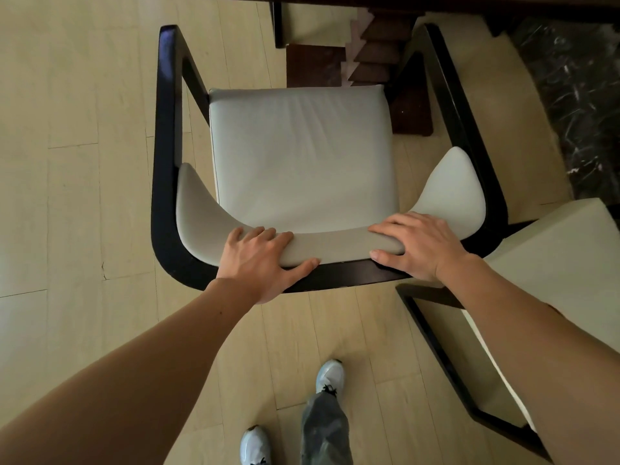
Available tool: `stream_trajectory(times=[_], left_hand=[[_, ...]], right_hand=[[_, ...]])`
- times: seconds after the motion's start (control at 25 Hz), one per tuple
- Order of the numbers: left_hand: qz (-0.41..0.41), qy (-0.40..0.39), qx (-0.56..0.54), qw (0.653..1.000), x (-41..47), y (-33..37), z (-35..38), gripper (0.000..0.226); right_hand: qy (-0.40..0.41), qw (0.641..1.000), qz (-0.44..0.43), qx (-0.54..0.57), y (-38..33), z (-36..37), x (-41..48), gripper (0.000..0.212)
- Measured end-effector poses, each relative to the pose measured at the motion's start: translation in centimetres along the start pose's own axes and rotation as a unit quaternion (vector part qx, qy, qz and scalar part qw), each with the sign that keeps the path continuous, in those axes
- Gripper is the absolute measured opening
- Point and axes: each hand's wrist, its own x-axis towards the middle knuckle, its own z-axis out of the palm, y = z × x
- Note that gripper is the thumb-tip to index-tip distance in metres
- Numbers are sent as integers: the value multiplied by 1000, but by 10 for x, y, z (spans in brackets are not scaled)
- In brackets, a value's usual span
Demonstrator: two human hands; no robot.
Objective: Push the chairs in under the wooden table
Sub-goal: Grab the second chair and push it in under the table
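We grip chair point(302, 156) backrest point(330, 245): left hand point(261, 260), right hand point(416, 245) both clamped on it. Seat short of bench point(436, 3). Next: straight forward shove, armrests clearing underneath.

The dark-framed, pale-cushioned chair point(302, 156) faces the wooden table point(436, 3), seemingly not yet under it.

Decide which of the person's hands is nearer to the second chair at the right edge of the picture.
The right. The right hand grips the backrest close beside the second chair; the left hand grips the same backrest farther left, away from it.
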Motion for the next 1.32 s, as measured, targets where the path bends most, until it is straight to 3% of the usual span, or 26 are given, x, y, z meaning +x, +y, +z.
stream_trajectory(times=[0.36, 0.76, 1.32], left_hand=[[-15, -8, -3, 1000, 46, 3, -15, 90], [-10, -15, 0, 1000, 43, -1, -20, 93], [10, -10, 18, 1000, 60, -62, -38, 87]], right_hand=[[-11, 1000, 1, -8, 32, -18, 40, 90], [-29, 999, 4, -12, 23, -25, 37, 92], [13, 1000, 17, 6, -17, -23, 70, 83]])
